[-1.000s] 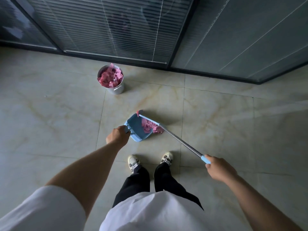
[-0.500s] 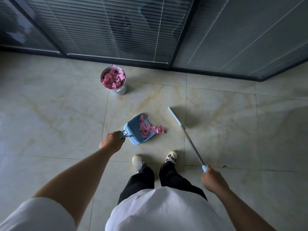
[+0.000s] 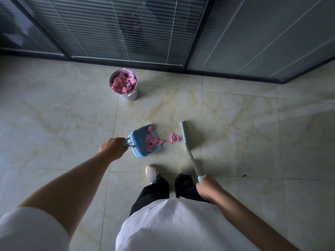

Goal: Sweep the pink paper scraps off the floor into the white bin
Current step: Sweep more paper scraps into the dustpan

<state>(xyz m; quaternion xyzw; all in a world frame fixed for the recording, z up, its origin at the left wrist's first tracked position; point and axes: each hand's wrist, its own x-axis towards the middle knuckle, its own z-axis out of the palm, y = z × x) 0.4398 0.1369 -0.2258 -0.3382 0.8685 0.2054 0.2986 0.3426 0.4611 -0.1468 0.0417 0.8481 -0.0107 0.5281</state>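
The left hand (image 3: 113, 148) has its grip closed round the handle of the blue dustpan (image 3: 145, 141), which sits on the tiled floor (image 3: 235, 133) at centre frame with a heap of pink scraps in the pan (image 3: 151, 143). The right hand (image 3: 208, 187), lower right of centre, is clenched round the end of the broom (image 3: 189, 151), whose narrow head rests on the floor just right of the pan. Between pan lip and broom head lies a small loose clump of scraps (image 3: 174, 138), apart from both.

The likeliest slip, as I judge it, is at the pan's lip: a brisk stroke could flick the light clump over or past the pan, or push it under the edge if the lip is not flat on the tile. Lifting the pan tilted could also shed paper on the way to the white bin (image 3: 125, 86), upper centre near the dark window frame. That bin is already heaped to its rim (one scrap stands above the edge), so tipping more in may spill some over the side.

The fingers of both hands are turned away from the camera, so only their backs show. The right shoe is blurred, the bin's depth cannot be read, and any scraps behind the person are out of view.
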